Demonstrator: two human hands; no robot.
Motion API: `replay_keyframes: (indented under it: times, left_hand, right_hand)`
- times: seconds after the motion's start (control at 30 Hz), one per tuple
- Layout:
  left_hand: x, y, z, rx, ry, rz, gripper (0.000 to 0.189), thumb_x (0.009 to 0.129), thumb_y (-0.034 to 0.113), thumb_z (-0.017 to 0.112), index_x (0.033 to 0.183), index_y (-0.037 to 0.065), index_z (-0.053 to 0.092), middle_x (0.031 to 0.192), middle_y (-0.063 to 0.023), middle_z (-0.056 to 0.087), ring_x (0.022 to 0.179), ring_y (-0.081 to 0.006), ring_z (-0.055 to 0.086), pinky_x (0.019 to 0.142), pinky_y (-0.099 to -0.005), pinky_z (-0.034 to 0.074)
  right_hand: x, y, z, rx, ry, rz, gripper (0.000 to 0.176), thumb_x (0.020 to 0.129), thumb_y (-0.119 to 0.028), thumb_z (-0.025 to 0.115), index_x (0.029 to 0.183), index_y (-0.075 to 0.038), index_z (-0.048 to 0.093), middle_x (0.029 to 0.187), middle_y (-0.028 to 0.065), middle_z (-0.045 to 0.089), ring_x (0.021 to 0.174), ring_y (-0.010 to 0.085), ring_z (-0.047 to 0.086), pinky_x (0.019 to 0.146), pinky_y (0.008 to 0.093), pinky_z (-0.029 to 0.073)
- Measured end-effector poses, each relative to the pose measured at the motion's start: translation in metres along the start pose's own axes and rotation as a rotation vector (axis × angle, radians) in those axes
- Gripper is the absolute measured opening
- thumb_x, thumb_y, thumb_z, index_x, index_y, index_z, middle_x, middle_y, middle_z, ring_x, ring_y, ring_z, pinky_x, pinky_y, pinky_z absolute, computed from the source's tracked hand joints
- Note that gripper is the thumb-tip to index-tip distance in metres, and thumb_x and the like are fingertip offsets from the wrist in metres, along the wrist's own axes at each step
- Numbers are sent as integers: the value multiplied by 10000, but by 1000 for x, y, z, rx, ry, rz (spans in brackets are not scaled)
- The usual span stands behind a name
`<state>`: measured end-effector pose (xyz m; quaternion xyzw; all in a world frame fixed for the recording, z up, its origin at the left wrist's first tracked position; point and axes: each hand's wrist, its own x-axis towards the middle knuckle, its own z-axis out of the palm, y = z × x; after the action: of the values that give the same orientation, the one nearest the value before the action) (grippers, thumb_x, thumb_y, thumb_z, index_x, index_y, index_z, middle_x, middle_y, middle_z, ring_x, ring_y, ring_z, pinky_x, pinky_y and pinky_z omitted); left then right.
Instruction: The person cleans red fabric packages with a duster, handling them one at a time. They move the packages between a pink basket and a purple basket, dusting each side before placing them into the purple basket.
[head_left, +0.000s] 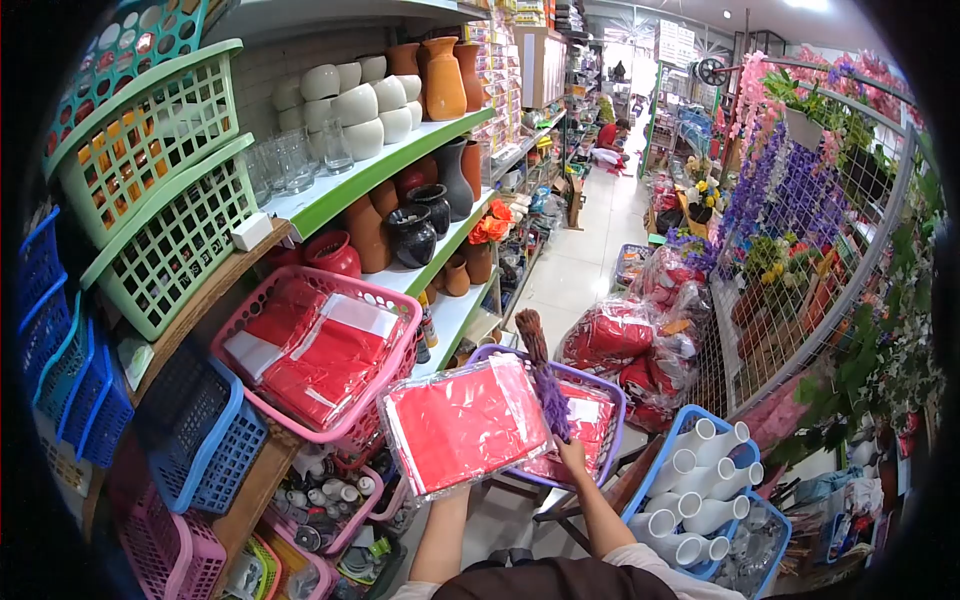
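A clear plastic packet of folded red and white cloth (465,418) is held up in front of me, tilted. My left hand (452,497) supports it from below, its fingers hidden behind the packet. Closed around the purple lower end of a bundle of brown stalks (548,385) is my right hand (571,456). The bundle stands nearly upright beside the packet. Just beneath is a purple basket (618,425) with more red and white packets (588,415), partly covered by the packet I hold.
At left, a pink basket (415,325) holds similar packets, near shelves with vases (443,80) and white bowls (358,103). A blue basket of white vases (690,490) stands at right. Bagged red goods (625,340) line the aisle; a person (610,140) is far down it.
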<state>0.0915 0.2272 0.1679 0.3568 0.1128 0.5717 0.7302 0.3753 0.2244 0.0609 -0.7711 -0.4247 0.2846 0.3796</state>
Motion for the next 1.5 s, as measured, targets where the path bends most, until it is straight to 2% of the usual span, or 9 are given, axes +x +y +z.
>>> replay_keyframes:
  times: [0.17,0.3,0.47,0.57,0.73,0.93,1.23,1.4,1.5]
  left_hand:
    - [5,7,1,-15,-30,13,614,865,507,366,1341,128,278,1359,-75,315,1242,-235,317,1027,-415,262]
    - [15,12,10,-34,-47,14,612,866,505,364,1340,127,279,1357,-76,318,1240,-236,319,1027,-415,263]
    - [28,5,32,-50,-77,23,609,868,503,362,1339,125,282,1354,-76,322,1238,-236,322,1026,-414,264]
    - [26,16,28,-56,-90,31,607,869,502,361,1338,125,283,1352,-76,324,1236,-236,324,1026,-414,264]
    - [39,20,45,-81,-120,30,604,870,500,359,1337,123,285,1350,-77,328,1234,-236,327,1026,-413,265]
    - [48,18,56,-107,-153,27,601,872,497,357,1336,122,288,1347,-77,332,1231,-237,331,1025,-413,266]
    - [56,23,67,-146,-206,12,596,874,493,354,1334,120,292,1342,-78,339,1227,-237,337,1024,-411,267]
    - [47,19,69,-172,-224,4,593,875,491,352,1333,118,294,1340,-79,343,1224,-238,340,1024,-411,268]
    - [53,25,69,-188,-230,-1,591,876,490,351,1332,118,295,1338,-79,345,1223,-238,342,1024,-411,268]
  right_hand:
    - [-30,-76,-44,486,-68,-8,286,773,-283,645,620,-69,533,503,-17,454,416,76,386,391,254,277]
    - [-56,-109,-71,380,-152,-189,235,773,-209,613,629,-46,523,503,-21,437,436,74,382,408,265,285]
    - [-112,-148,-109,-327,-187,-577,232,690,-263,634,725,-35,605,617,206,565,593,364,563,529,433,436]
    - [-118,-134,-117,-432,-133,-665,199,678,-237,625,736,-48,604,584,190,554,576,349,567,537,447,443]
    - [-116,-133,-130,-358,209,-369,157,708,-177,585,752,-26,599,585,201,553,591,369,574,567,462,453]
    - [-126,-140,-140,-409,-82,-545,173,668,-179,619,757,-33,594,649,200,575,625,376,569,584,460,447]
    - [-134,-146,-134,-291,194,-285,197,684,-170,591,788,-3,585,648,212,563,648,407,550,610,481,431]
    - [-136,-138,-138,-492,-71,-611,173,663,-172,597,762,-32,582,631,206,554,621,389,552,595,464,440]
    - [-134,-143,-137,-470,69,-656,171,664,-176,604,783,-54,599,555,189,531,564,366,557,530,455,440]
